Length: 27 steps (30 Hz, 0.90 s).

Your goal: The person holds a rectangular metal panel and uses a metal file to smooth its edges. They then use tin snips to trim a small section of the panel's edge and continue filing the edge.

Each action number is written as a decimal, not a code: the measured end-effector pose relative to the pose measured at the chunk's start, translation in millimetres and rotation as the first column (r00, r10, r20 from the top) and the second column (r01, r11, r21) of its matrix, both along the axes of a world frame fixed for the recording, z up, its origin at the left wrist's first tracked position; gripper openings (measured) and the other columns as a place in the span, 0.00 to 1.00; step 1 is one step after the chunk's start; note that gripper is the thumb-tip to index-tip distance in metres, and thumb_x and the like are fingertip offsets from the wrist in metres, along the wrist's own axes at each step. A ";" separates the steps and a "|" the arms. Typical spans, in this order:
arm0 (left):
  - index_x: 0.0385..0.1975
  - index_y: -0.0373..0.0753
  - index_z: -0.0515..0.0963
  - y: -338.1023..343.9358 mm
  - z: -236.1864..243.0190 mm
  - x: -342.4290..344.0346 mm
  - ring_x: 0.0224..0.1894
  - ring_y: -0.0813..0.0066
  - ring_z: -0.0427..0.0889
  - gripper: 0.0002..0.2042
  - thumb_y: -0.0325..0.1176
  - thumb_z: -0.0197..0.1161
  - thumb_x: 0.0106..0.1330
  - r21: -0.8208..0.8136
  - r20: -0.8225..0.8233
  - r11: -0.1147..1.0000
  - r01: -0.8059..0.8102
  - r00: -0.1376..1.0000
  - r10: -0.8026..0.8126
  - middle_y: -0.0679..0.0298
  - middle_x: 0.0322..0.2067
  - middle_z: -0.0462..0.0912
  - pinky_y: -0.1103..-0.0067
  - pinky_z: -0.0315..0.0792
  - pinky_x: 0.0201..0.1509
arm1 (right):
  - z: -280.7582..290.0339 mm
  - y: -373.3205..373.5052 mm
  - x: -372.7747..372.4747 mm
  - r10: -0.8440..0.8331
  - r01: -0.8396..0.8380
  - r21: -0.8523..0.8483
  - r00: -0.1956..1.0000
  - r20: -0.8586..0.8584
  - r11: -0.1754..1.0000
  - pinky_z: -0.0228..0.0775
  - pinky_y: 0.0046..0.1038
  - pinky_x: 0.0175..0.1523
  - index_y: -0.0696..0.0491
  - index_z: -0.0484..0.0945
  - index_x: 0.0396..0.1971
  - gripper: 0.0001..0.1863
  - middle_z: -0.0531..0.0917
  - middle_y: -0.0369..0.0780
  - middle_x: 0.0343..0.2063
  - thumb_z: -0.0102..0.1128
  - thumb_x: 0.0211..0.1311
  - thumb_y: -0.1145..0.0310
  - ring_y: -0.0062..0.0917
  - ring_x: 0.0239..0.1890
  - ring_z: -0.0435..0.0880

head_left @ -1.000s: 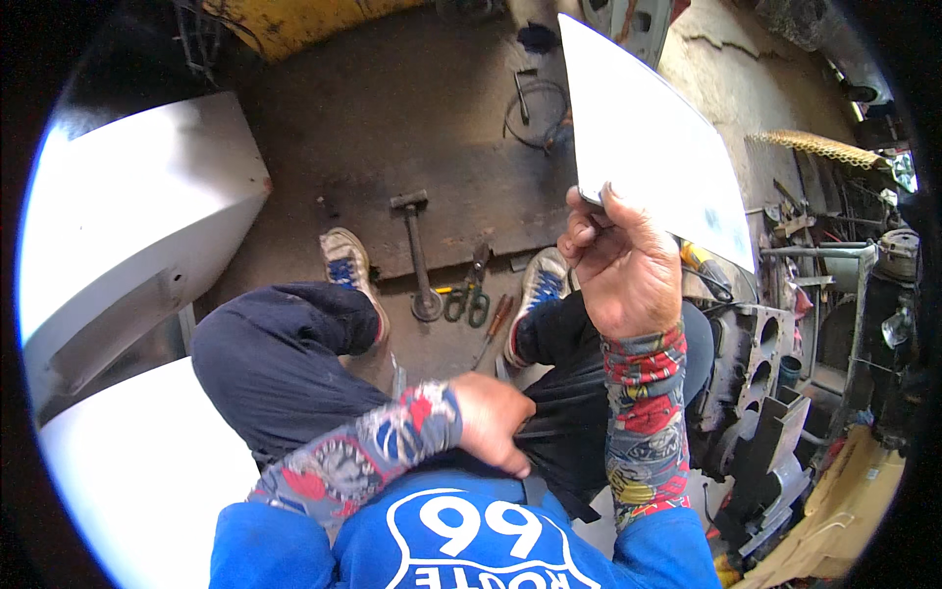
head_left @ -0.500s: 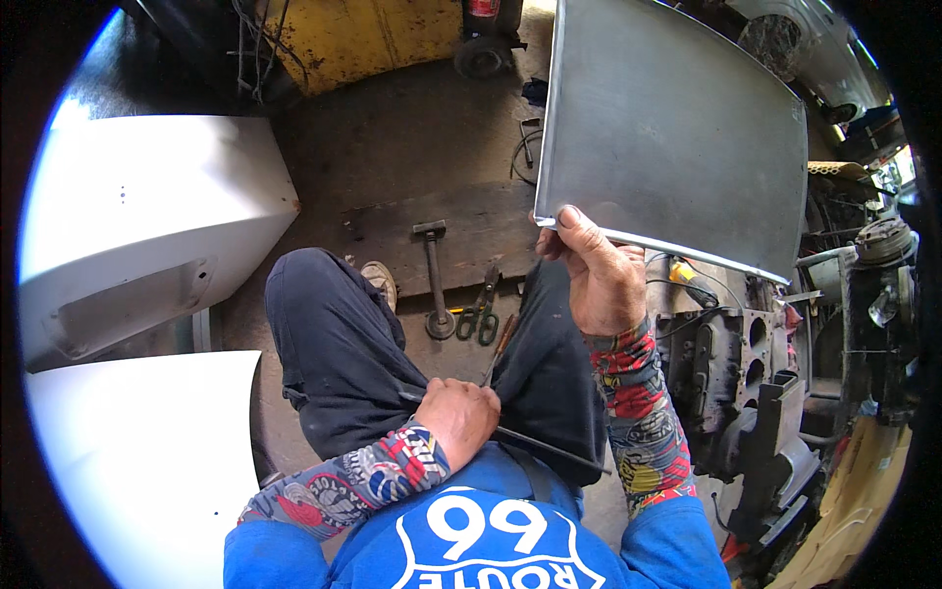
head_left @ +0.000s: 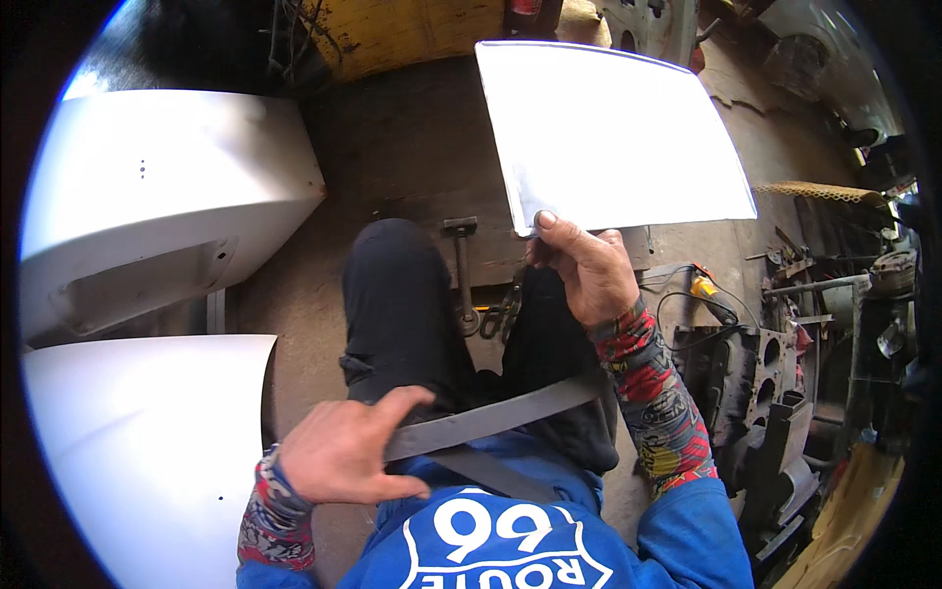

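Note:
My right hand [head_left: 589, 270] pinches the near left corner of a thin rectangular sheet metal panel [head_left: 618, 137], thumb on top. Its face glares white, and a raised lip runs along its left edge. Over my lap, my left hand [head_left: 339, 447] has its thumb and index finger spread wide; the other fingers are hidden. Between thumb and index finger sits the left end of a flat grey metal strip [head_left: 500, 417], which slants across my thighs and blurs toward its right end. On the floor beyond my knees lie a hammer [head_left: 461, 260] and dark-handled snips [head_left: 508, 309], partly covered.
Two white car body panels [head_left: 147, 432] [head_left: 196, 147] stand at my left. On the right are a corded yellow and black power tool [head_left: 708, 294], an engine block [head_left: 770, 358] and other metal parts. A yellow metal cabinet [head_left: 407, 34] stands at the far side.
The sheet panel has tilted and shifted left and nearer, its face turning from dark grey to bright white. My left hand has moved left and its fingers have spread; the strip now shows its broad face.

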<state>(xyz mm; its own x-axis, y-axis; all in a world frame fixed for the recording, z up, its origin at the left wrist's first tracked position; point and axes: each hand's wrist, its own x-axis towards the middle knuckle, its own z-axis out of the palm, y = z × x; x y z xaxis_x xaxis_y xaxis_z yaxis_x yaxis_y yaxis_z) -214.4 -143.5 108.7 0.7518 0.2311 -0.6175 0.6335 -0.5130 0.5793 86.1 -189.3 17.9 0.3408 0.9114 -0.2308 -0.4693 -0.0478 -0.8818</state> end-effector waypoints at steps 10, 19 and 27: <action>0.31 0.40 0.66 -10.6 -55.2 -31.5 0.21 0.71 0.70 0.17 0.48 0.53 0.74 -0.795 0.566 0.559 -0.235 0.044 0.823 0.64 0.18 0.69 0.73 0.69 0.28 | -27.8 14.2 -34.1 0.172 -0.168 -0.126 0.985 0.016 0.978 0.74 0.26 0.42 0.60 0.83 0.35 0.11 0.85 0.39 0.31 0.69 0.59 0.67 0.23 0.34 0.83; 0.34 0.45 0.63 20.5 -47.2 9.4 0.14 0.79 0.60 0.24 0.63 0.40 0.72 -0.604 0.794 0.690 -0.399 -0.231 0.562 0.71 0.13 0.58 0.75 0.71 0.24 | -43.0 7.4 -61.3 0.131 -0.124 -0.176 0.991 0.026 0.977 0.68 0.21 0.32 0.57 0.81 0.36 0.13 0.82 0.34 0.28 0.72 0.55 0.66 0.18 0.27 0.77; 0.32 0.42 0.64 27.1 -60.1 48.7 0.11 0.81 0.53 0.25 0.62 0.47 0.72 -0.822 0.570 0.553 -0.138 -0.178 0.802 0.72 0.11 0.56 0.78 0.58 0.17 | -37.2 -23.5 -63.3 0.169 -0.203 -0.282 0.976 -0.140 0.938 0.68 0.17 0.24 0.58 0.76 0.44 0.22 0.81 0.36 0.29 0.74 0.52 0.67 0.16 0.20 0.74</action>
